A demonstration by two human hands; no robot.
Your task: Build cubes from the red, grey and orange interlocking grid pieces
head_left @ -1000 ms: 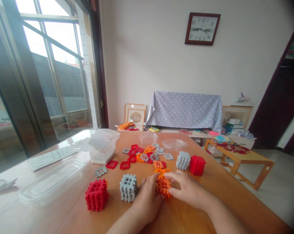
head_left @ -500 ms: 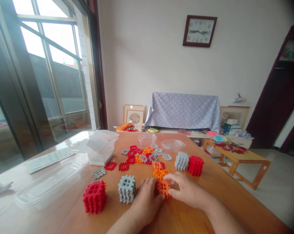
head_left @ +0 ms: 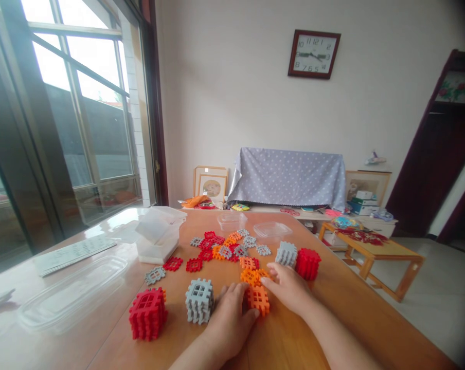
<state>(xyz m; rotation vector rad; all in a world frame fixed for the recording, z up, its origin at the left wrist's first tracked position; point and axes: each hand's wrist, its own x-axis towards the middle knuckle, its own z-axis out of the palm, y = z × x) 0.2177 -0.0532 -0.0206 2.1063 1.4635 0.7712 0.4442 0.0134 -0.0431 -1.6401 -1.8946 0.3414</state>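
An orange window-patterned building block lies in front of me, with my left hand curled round its left side and the thumb at its lower edge. Just right of it, my right hand reaches forward with fingers apart, its thumb by the loose orange pieces; whether they touch cannot be made out. Left of my left hand stands a stack of grey window blocks. Farther left is a stack of red window blocks with some orange at its back edge.
Scattered red, grey and orange pieces lie ahead. Grey and red stacks stand beyond my right hand. Clear plastic lids and a white container are at the left. A clear tub sits near the far edge.
My right hand has moved away from the front orange block, forward toward the loose orange pieces, its fingers spreading. My left hand stays at the block. The view has shifted slightly.
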